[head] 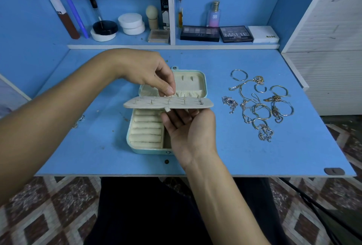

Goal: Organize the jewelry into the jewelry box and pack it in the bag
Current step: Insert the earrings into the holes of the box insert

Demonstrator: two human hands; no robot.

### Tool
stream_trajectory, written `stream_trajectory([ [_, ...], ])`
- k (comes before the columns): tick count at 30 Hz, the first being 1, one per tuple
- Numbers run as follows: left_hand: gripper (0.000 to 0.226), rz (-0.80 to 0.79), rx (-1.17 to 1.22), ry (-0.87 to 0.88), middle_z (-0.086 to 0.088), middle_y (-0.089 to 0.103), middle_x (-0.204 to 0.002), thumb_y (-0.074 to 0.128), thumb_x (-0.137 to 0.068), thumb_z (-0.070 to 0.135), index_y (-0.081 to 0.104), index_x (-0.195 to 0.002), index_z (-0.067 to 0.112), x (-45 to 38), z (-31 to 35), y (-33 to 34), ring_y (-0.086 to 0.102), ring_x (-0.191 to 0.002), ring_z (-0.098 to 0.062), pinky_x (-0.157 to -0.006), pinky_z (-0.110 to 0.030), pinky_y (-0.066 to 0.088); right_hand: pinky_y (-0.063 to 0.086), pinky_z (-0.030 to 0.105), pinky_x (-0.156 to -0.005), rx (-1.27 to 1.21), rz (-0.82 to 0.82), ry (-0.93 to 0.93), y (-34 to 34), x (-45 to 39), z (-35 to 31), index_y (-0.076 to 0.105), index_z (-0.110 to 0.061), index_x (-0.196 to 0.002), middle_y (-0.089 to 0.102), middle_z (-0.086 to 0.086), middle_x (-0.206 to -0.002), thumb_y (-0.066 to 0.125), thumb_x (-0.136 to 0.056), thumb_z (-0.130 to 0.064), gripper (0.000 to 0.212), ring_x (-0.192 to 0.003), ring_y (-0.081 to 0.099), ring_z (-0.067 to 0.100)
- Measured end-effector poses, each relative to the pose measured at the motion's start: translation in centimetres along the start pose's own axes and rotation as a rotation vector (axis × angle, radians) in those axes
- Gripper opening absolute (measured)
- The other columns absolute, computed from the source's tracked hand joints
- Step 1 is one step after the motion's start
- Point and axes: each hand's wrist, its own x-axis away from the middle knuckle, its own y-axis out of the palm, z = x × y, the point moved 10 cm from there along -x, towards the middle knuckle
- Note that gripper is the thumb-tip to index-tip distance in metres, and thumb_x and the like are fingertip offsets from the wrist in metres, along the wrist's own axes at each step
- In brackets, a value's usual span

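Head view: left hand point(148, 72) pinching earring post point(171, 95), right hand point(188, 127) under flap point(137, 103).

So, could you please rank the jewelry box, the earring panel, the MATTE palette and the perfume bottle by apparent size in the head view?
1. Jewelry box
2. Earring panel
3. MATTE palette
4. Perfume bottle
The last two stand farther from the camera, so their true sizes are unsure.

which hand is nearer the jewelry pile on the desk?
Right. The right hand props the earring panel just left of the jewelry pile; the left hand is farther left.
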Motion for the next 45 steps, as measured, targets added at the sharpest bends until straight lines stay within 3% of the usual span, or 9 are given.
stream_trajectory([
  [12,0.009,-0.007,-0.076,-0.020,0.011,0.076,-0.091,0.074,-0.084,0.035,0.077,-0.092,0.031,-0.39,0.04,-0.17,0.069,-0.090,-0.004,-0.101,-0.045,0.049,0.056,0.031,-0.078,0.003,-0.021,0.000,0.12,-0.18,0.02,0.063,-0.019,-0.099,0.071,0.008,-0.101,0.037,-0.100,-0.022,0.025,-0.092,0.067,0.023],
  [16,0.008,-0.027,-0.103,-0.026,0.013,0.076,-0.092,0.075,-0.084,0.034,0.077,-0.092,0.033,-0.59,0.13,-0.02,0.069,-0.091,0.000,-0.101,-0.044,0.050,0.057,0.031,-0.076,-0.004,-0.019,-0.004,0.09,-0.18,-0.08,0.065,-0.019,-0.107,0.072,0.007,-0.101,0.038,-0.100,-0.023,0.028,-0.094,0.068,0.023],
  [23,0.006,-0.040,-0.065,-0.049,0.008,0.077,-0.092,0.072,-0.088,0.029,0.076,-0.092,0.028,-0.37,-0.13,-0.15,0.069,-0.090,0.000,-0.101,-0.040,0.051,0.056,0.031,-0.080,0.001,-0.014,0.002,0.14,-0.24,-0.05,0.064,-0.021,-0.091,0.072,0.006,-0.100,0.039,-0.100,-0.024,0.027,-0.094,0.068,0.023],
  [30,0.004,-0.046,-0.145,-0.081,0.013,0.075,-0.087,0.071,-0.086,0.036,0.075,-0.084,0.037,-0.44,-0.10,-0.05,0.067,-0.087,0.000,-0.099,-0.038,0.051,0.056,0.031,-0.078,0.002,-0.018,-0.003,0.09,-0.23,-0.07,0.064,-0.019,-0.106,0.072,0.005,-0.096,0.038,-0.100,-0.023,0.027,-0.093,0.068,0.023],
  [34,0.003,-0.031,-0.214,-0.105,0.017,0.074,-0.082,0.072,-0.085,0.037,0.075,-0.082,0.037,-0.65,0.03,-0.27,0.064,-0.082,0.002,-0.096,-0.040,0.050,0.057,0.031,-0.077,0.007,-0.028,-0.013,0.10,-0.35,-0.10,0.063,-0.018,-0.101,0.070,0.003,-0.086,0.038,-0.100,-0.022,0.025,-0.088,0.067,0.022],
  [37,0.004,-0.046,-0.235,-0.112,0.018,0.074,-0.082,0.071,-0.086,0.034,0.075,-0.085,0.036,-0.62,0.36,-0.32,0.065,-0.081,0.005,-0.088,-0.032,0.052,0.057,0.032,-0.079,0.010,-0.027,-0.013,0.03,-0.42,-0.04,0.062,-0.020,-0.090,0.071,0.005,-0.091,0.038,-0.100,-0.022,0.025,-0.090,0.068,0.023],
  [40,0.005,-0.038,-0.210,-0.127,0.014,0.075,-0.079,0.071,-0.087,0.028,0.075,-0.085,0.030,-0.71,0.48,-0.59,0.063,-0.070,0.008,-0.063,-0.010,0.043,0.056,0.032,-0.079,0.012,-0.024,-0.003,0.01,-0.39,0.05,0.064,-0.020,-0.091,0.072,0.006,-0.098,0.039,-0.100,-0.023,0.027,-0.092,0.068,0.023],
  [41,0.005,-0.039,-0.220,-0.128,0.014,0.075,-0.078,0.072,-0.087,0.027,0.075,-0.084,0.030,-0.78,0.51,-0.61,0.062,-0.068,0.009,-0.062,-0.011,0.042,0.056,0.032,-0.078,0.013,-0.024,-0.002,0.01,-0.39,0.04,0.064,-0.020,-0.092,0.072,0.007,-0.099,0.039,-0.100,-0.022,0.027,-0.093,0.068,0.023],
  [45,0.006,-0.058,-0.273,-0.134,0.018,0.073,-0.077,0.072,-0.083,0.029,0.074,-0.080,0.034,-0.93,0.53,-0.34,0.063,-0.074,0.009,-0.079,-0.023,0.047,0.056,0.032,-0.080,0.012,-0.027,-0.008,0.14,-0.35,-0.13,0.060,-0.022,-0.079,0.069,0.005,-0.093,0.038,-0.099,-0.021,0.030,-0.091,0.066,0.023],
])
